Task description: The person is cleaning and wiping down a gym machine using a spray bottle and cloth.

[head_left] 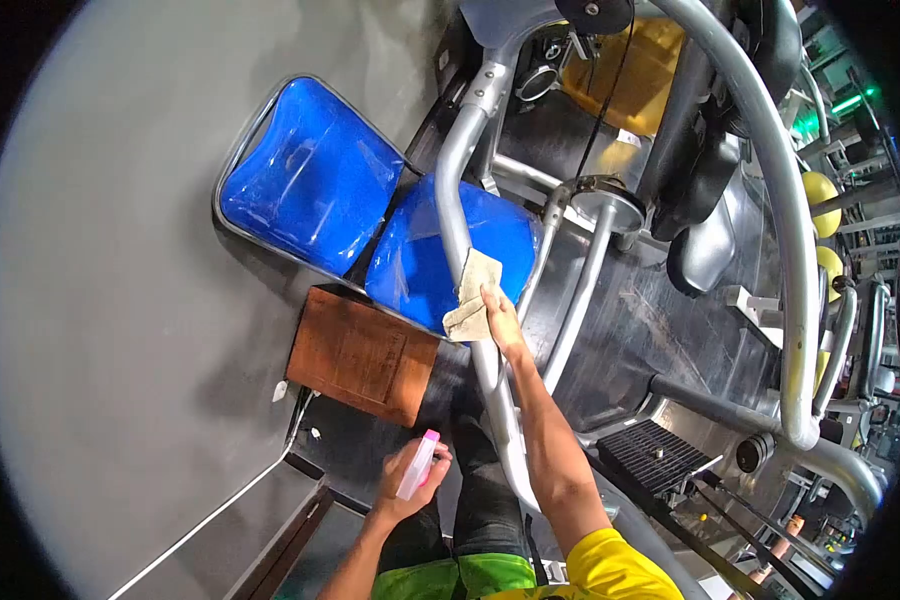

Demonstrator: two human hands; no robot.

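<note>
My right hand (502, 322) presses a folded beige cloth (470, 297) against a silver metal tube (453, 170) of a gym machine. The tube runs in front of a blue plastic chair (310, 180), which is wrapped in clear film. My left hand (402, 492) is lower and closer to my body. It holds a small clear spray bottle (416, 468) with a pink cap, pointed up toward the machine. My arms come in from the bottom edge, the right one in a yellow sleeve.
A brown wooden box (362, 355) stands next to the chair on the grey floor (120, 300). The machine's curved silver frame (785, 230), black pads (705, 180) and a black grid footplate (655, 455) fill the right side. Yellow balls (820, 190) and more equipment lie beyond.
</note>
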